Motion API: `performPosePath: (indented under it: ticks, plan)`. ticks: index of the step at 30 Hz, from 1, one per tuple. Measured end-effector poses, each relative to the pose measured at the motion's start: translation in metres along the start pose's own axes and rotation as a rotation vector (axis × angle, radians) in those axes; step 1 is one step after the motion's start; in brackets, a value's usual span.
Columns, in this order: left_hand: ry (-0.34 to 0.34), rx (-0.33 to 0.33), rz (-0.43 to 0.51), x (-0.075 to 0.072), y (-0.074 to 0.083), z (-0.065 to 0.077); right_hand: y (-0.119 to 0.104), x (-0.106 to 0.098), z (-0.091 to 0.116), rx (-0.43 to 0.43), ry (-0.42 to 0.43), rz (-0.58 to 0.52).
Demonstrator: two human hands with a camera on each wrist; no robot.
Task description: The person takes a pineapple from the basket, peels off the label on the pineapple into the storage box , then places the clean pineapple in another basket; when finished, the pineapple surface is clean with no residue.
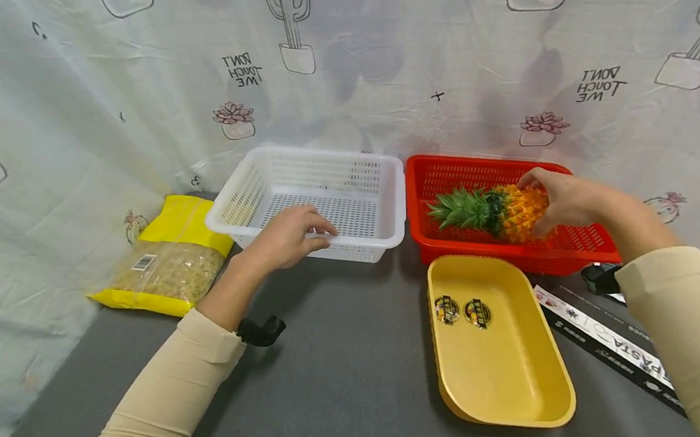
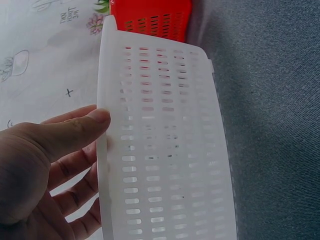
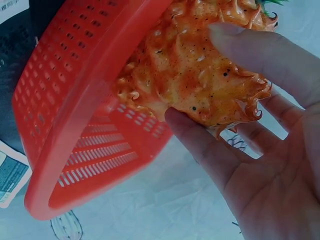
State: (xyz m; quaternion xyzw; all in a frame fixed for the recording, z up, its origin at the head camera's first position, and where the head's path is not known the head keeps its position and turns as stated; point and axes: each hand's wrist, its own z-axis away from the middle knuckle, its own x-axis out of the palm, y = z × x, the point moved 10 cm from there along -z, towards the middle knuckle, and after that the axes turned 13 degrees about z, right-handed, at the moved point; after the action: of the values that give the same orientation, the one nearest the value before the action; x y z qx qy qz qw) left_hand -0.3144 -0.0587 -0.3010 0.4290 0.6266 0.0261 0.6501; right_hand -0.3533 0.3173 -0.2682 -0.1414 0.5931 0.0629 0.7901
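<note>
An orange pineapple (image 1: 520, 212) with a green leafy crown (image 1: 466, 209) lies across the red basket (image 1: 571, 264), its crown pointing left. My right hand (image 1: 567, 199) grips its base end, thumb and fingers spread round the spiky skin; the right wrist view shows this pineapple (image 3: 200, 75) close up. Over at the white basket (image 1: 312, 156), my left hand (image 1: 292, 236) holds the front rim. In the left wrist view the thumb (image 2: 80, 131) presses the rim of that slotted basket (image 2: 165, 150), with the other fingers behind it. Nothing lies inside the white basket.
A yellow tray (image 1: 500, 356) with two round stickers stands before the red basket. To its right lies a long black-and-white pasta box (image 1: 614, 346), partly under my right forearm. A yellow bag of pasta (image 1: 171, 265) lies at the left. A patterned curtain (image 1: 370, 60) hangs behind.
</note>
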Motion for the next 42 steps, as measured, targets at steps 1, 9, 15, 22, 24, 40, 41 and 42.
performPosePath:
  ticks: [1,9,15,22,24,40,41,42]
  plan:
    - [0.001,0.002,-0.002,0.0,0.0,0.0,0.002,0.001,-0.001,0.003,-0.003,0.003]
    - [0.004,0.001,-0.011,0.0,0.001,0.0,0.01,0.01,-0.004,0.015,-0.038,-0.007]
    - [0.005,-0.005,-0.01,0.001,0.0,-0.001,0.011,0.018,-0.008,0.013,-0.054,-0.018]
    - [0.008,0.0,-0.016,0.002,0.001,-0.002,0.02,0.028,-0.01,0.044,-0.06,-0.002]
    - [0.006,-0.002,-0.015,0.002,0.001,-0.002,0.024,0.029,-0.01,0.051,-0.064,0.003]
    - [0.003,-0.029,-0.007,0.002,-0.005,-0.002,0.035,0.045,-0.015,0.09,-0.142,-0.019]
    - [0.003,-0.029,-0.008,0.002,-0.006,-0.002,0.035,0.046,-0.015,0.091,-0.147,-0.021]
    - [0.003,-0.03,-0.007,0.002,-0.006,-0.002,0.034,0.046,-0.015,0.093,-0.15,-0.022]
